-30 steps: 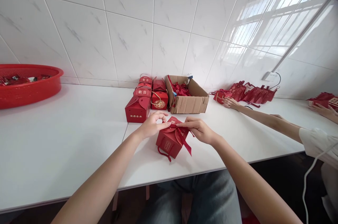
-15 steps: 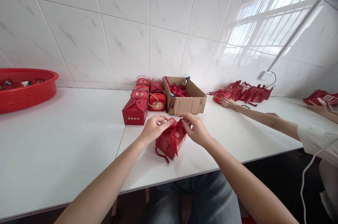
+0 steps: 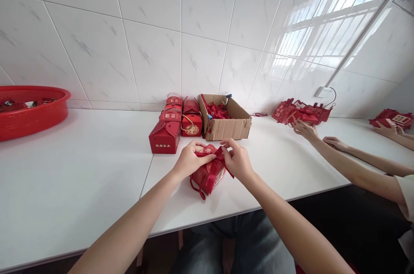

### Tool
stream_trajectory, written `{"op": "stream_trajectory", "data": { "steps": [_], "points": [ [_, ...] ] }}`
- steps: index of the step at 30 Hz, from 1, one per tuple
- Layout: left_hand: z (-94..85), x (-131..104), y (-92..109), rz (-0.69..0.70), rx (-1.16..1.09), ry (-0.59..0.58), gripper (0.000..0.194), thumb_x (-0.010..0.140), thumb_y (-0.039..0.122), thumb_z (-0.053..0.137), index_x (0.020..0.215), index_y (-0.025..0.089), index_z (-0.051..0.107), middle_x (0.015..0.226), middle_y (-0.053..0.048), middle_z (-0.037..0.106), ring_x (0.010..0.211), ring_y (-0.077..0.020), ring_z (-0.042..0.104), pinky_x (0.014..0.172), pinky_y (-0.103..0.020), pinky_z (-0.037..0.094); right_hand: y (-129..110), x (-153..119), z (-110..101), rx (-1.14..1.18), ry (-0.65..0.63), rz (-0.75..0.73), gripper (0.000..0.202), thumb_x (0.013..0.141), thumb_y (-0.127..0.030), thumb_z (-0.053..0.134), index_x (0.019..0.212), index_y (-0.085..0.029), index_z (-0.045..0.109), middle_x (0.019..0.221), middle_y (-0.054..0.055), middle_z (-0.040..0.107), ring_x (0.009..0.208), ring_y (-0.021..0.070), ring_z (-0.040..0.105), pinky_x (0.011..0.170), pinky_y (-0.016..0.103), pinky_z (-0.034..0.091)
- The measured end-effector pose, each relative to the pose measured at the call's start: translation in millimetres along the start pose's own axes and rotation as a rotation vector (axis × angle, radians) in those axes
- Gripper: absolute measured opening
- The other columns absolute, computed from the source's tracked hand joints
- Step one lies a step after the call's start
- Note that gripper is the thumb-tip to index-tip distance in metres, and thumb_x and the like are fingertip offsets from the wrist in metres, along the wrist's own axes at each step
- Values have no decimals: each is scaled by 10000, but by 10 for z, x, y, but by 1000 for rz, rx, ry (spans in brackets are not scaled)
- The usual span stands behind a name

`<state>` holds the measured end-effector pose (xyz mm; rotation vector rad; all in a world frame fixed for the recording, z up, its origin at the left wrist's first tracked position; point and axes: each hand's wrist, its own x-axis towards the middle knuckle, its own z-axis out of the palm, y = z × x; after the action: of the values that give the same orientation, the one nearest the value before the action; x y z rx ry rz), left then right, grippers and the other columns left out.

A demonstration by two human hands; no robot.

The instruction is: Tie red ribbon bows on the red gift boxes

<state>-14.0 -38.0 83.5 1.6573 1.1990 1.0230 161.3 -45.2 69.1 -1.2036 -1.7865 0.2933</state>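
Observation:
A red gift box (image 3: 201, 175) with pale printing rests at an angle on the white table in front of me. Across its top runs a dark red ribbon (image 3: 212, 175), gathered into loops with tails hanging down the sides. My left hand (image 3: 190, 160) is closed at the left of the bow, thumb pressed on the ribbon. On the other side my right hand (image 3: 237, 160) pinches the ribbon near a loop. A twisted red cord handle (image 3: 198, 191) droops from the box's lower left onto the table.
Several finished-looking red boxes (image 3: 164, 138) stand behind, beside a cardboard box (image 3: 229, 129) of red ribbon. A red plastic basket (image 3: 35, 116) is at far left. To the right, a co-worker's hands (image 3: 305, 129) reach toward red boxes (image 3: 318, 113); another person's hand (image 3: 384, 131) is beyond.
The ribbon between my hands has gone from a flatter crossing to fuller loops, with a tail now out to the right. The co-worker's hand and red box have moved right.

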Motion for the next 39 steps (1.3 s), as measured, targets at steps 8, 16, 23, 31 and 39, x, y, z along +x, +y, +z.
{"op": "stream_trajectory", "data": {
  "steps": [8,16,23,31,39],
  "points": [
    [-24,-1,-17,30,30,22,347,706,535,660,709,190,698,1041,-79,668,930,-243,639,785,-351,496,10,-16,2,24,29,2,135,871,-267,430,955,-215,522,862,32,652,417,81,448,459,230,378],
    [-58,51,-35,116,191,169,297,739,503,620,763,208,612,925,-33,652,968,-245,582,849,-361,426,14,-67,-14,-47,53,-20,162,886,-258,424,995,-230,541,922,44,678,544,127,574,466,233,375],
    [38,91,26,205,172,15,252,724,473,664,787,229,678,1074,-57,640,1081,-247,552,966,-371,400,-1,-80,-5,-40,53,-37,173,893,-248,433,1018,-222,550,961,52,679,586,129,583,486,240,393],
    [90,33,9,252,311,34,191,719,423,669,659,242,678,1145,-34,632,1128,-271,529,995,-420,396,-12,-91,-29,-56,78,-88,115,883,-213,447,899,-211,562,932,52,638,612,121,557,489,237,391],
    [113,49,-17,237,300,78,210,731,431,663,642,241,675,1052,-26,672,1043,-254,582,937,-404,437,-89,-220,-9,-65,158,-168,91,879,-181,461,915,-210,539,960,75,592,597,107,553,456,227,384]
  ]
}}
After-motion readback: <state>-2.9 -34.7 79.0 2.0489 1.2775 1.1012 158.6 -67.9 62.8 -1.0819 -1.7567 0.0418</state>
